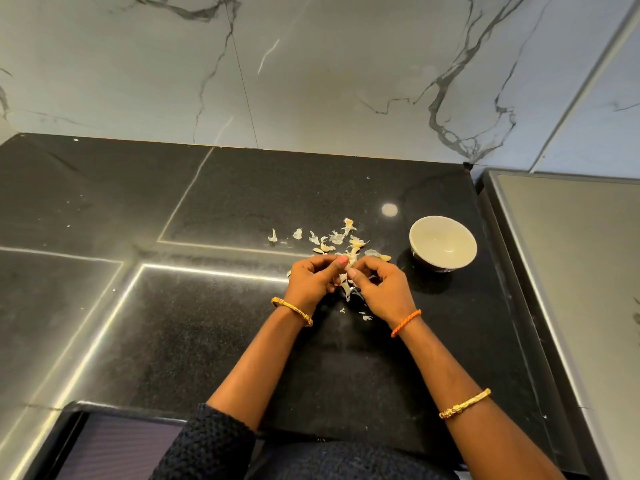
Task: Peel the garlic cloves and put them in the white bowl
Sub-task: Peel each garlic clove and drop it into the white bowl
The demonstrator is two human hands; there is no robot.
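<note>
Now, from the head view, both hands meet over the black surface (221, 334), left of the white bowl (442, 242). The left hand (311, 280) and right hand (379, 285) each keep a narrow grip, pinching one garlic clove (350, 263) between their fingertips. Loose skins and cloves (332, 239) lie just beyond the hands, left of the bowl, apart from it.

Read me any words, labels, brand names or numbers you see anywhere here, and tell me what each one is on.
None: no readable text on the white bowl, the black counter, the marble wall or the bangles.
The bowl's dark outer base is mostly hidden; any marking there cannot be made out.
</note>
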